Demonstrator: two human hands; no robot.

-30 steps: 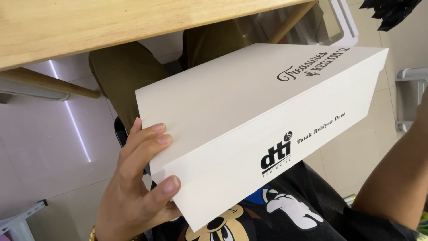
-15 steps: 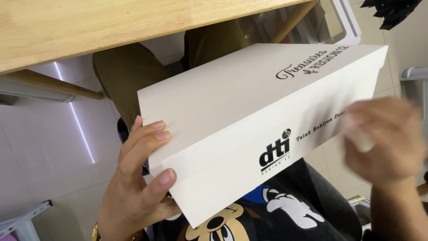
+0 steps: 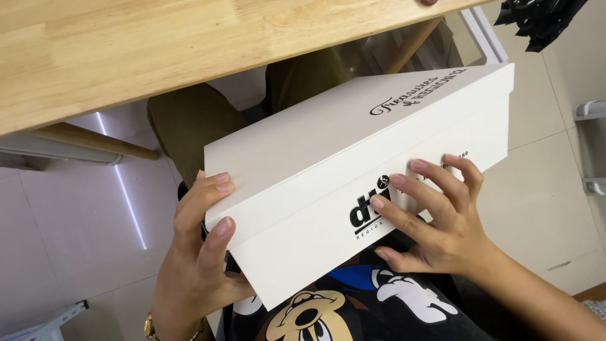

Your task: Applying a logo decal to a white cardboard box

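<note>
A large white rectangular box (image 3: pixel 328 145) with black lettering on its lid and side rests tilted over my lap. My left hand (image 3: pixel 205 243) grips its near left corner, thumb on the side wall and fingers over the lid edge. My right hand (image 3: pixel 432 215) lies spread against the box's near side wall, fingertips pressing on the printed part, thumb under the lower edge.
A light wooden table (image 3: pixel 158 44) spans the top, with slanted wooden legs (image 3: pixel 95 142) below. Olive trousers (image 3: pixel 196 123) and a black cartoon-print shirt (image 3: pixel 353 309) show under the box. Pale tiled floor (image 3: pixel 76 240) surrounds; black plastic (image 3: pixel 536 19) hangs top right.
My right hand came in from the right and settled flat on the box's side. The box shifted slightly left and down in view. My left hand kept its grip.
</note>
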